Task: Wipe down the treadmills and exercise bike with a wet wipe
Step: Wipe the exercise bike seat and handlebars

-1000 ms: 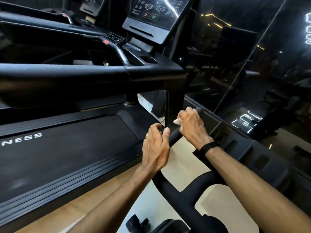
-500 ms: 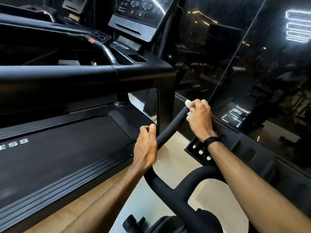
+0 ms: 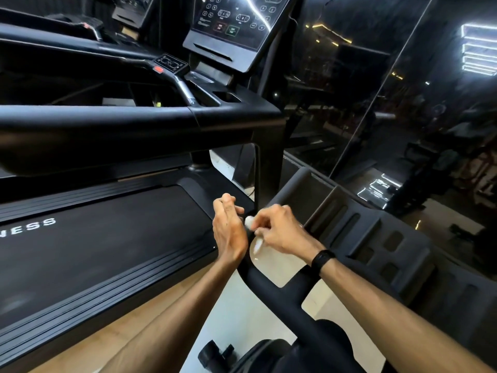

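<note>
White wet wipe (image 3: 249, 222), bunched small, sits pinched in the curled fingers of the right hand (image 3: 279, 230), which has slid back down the black handlebar (image 3: 271, 281) of the exercise bike from its far tip a moment ago. The left hand (image 3: 228, 230), which gripped the bar half a second earlier, now stands beside it with fingers loosely curled; whether it touches the bar cannot be told. Both hands lie close together over the bar's near stretch. Judged from this, the forward prong has had its pass and the lower part is in hand. The handlebar's long axis runs from the lower right up and away toward the treadmill (image 3: 107, 238), its tip pointing at the treadmill's upright post.
</note>
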